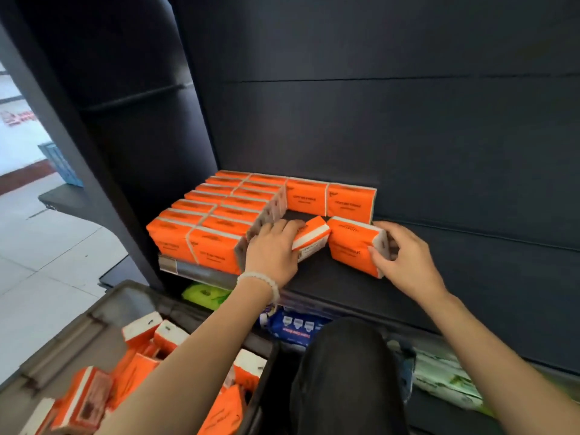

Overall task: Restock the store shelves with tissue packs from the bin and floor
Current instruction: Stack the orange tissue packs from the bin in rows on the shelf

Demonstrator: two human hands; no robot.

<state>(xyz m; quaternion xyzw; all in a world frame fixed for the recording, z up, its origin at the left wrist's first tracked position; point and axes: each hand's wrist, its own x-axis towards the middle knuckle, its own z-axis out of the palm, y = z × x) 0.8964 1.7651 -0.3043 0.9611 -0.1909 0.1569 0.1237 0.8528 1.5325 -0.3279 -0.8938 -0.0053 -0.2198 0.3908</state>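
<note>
Several orange tissue packs (216,215) stand in tight rows on the left of the dark shelf (345,287), with two more packs (329,199) upright against the back. My left hand (273,249) grips a tilted orange pack (310,235) lying on the shelf. My right hand (405,259) holds the right end of another orange pack (351,246) standing upright beside it. A grey bin (94,328) at lower left holds several loose orange packs (138,368).
The shelf's right half is bare and dark. On the shelf below lie a green pack (204,295), a blue pack (295,328) and pale green packs (445,378). My dark-clad knee (345,372) sits beside the bin. Pale floor tiles (47,246) lie at left.
</note>
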